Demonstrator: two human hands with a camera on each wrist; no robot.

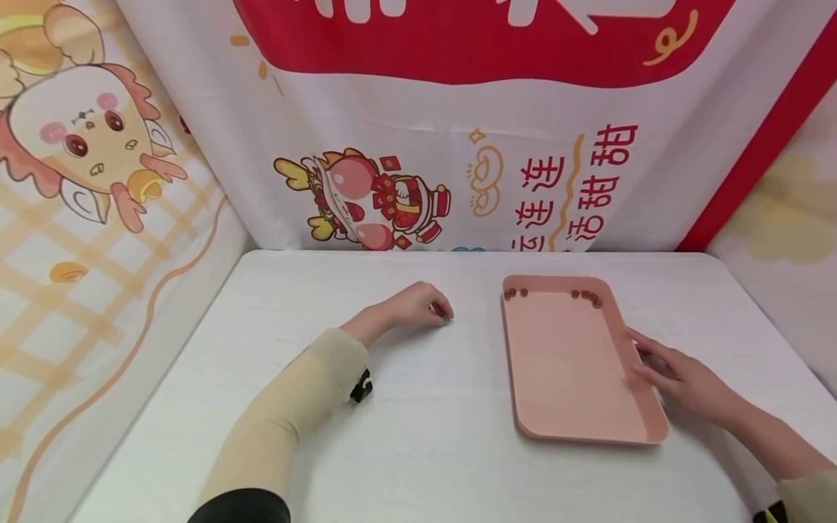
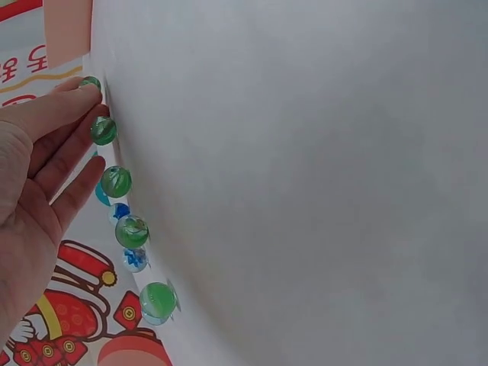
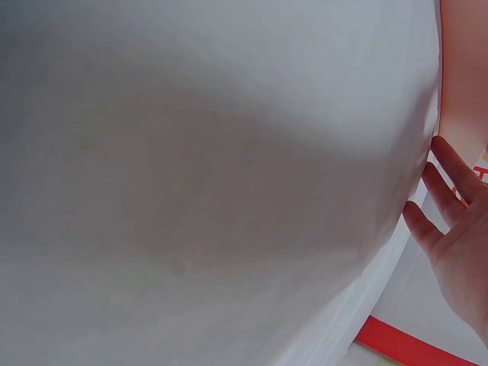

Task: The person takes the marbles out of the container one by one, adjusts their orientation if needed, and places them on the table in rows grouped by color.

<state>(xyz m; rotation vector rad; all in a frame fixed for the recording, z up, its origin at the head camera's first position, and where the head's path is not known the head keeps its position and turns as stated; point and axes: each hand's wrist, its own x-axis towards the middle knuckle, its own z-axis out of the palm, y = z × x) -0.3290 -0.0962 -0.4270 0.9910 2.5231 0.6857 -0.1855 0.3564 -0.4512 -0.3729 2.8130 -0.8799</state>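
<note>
At mid-table, my left hand [image 1: 418, 305] pinches a green glass marble [image 1: 447, 320] between thumb and fingertips, close over the white tabletop. In the left wrist view, several green-swirled marbles [image 2: 132, 231] and blue-and-white marbles [image 2: 135, 260] lie in a line beside the left hand's fingers. The hand and forearm hide these in the head view. On the right, my right hand [image 1: 686, 381] holds the long side wall of a pink rectangular tray [image 1: 575, 363], its thumb over the rim. Other fingers [image 3: 427, 229] spread straight outside the wall, against the table.
Small brown beads sit in the tray's far corners: a few beads [image 1: 513, 293] at left, several others [image 1: 586, 296] at right. A printed cloth [image 1: 392, 109] hangs behind the white table [image 1: 445, 450], with a patterned cloth [image 1: 131, 290] along the left side.
</note>
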